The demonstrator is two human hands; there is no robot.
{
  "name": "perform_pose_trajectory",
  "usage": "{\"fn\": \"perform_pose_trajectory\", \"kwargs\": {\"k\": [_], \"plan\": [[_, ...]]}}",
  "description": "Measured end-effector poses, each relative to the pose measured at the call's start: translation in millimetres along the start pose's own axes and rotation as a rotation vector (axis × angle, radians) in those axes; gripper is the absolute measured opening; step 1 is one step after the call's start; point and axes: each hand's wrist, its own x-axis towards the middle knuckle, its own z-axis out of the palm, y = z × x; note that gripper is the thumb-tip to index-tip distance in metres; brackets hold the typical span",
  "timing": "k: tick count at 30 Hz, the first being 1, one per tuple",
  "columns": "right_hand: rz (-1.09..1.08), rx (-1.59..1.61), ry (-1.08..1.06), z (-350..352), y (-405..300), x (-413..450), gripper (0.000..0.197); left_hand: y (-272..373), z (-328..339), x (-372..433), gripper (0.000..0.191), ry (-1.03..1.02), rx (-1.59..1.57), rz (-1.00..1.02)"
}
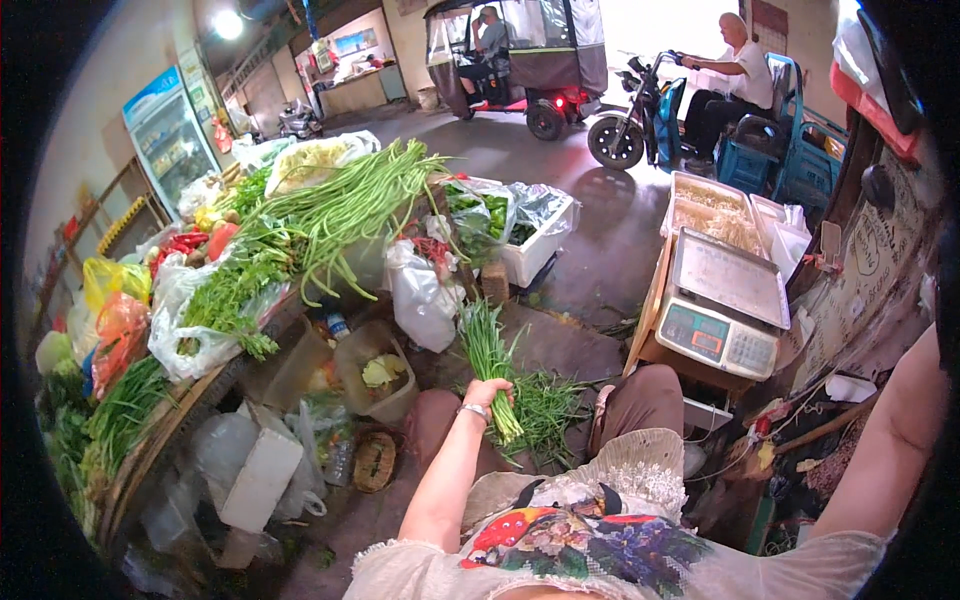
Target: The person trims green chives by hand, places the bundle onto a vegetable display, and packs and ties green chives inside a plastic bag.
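Observation:
My left hand grips a bunch of garlic chives near its pale cut ends, the green leaves pointing up and away from me. Below and to the right of that bunch, a loose heap of thin green leaves lies on the floor between my knees. My right arm reaches out and up along the right edge of the view; its hand is out of view.
Left, a wooden stall bears yardlong beans and bagged vegetables. Right stands a digital scale beside foam boxes. A plastic bin is under the stall. Beyond, people sit on an electric tricycle and a covered three-wheeler.

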Motion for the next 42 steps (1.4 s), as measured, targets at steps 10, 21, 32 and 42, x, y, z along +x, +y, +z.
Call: {"fn": "perform_pose_trajectory", "kwargs": {"k": [10,21,32,42], "plan": [[0.024,0.084,0.005,22.0,13.2,-21.4,0.004,-8.3,3.3,-1.0,0.010,-0.018,0.023,0.023],[0.052,0.162,0.056,23.9,24.7,-44.3,0.008,-4.8,-11.6,-7.4,0.007,-0.033,0.062,0.036],[0.072,0.272,0.158,31.2,36.8,-65.4,0.012,-10.3,4.1,-13.3,0.010,0.013,0.071,-0.010],[0.021,0.481,0.232,45.3,45.7,-63.7,0.016,4.1,-1.5,-25.8,0.007,-0.146,0.071,0.081]]}}
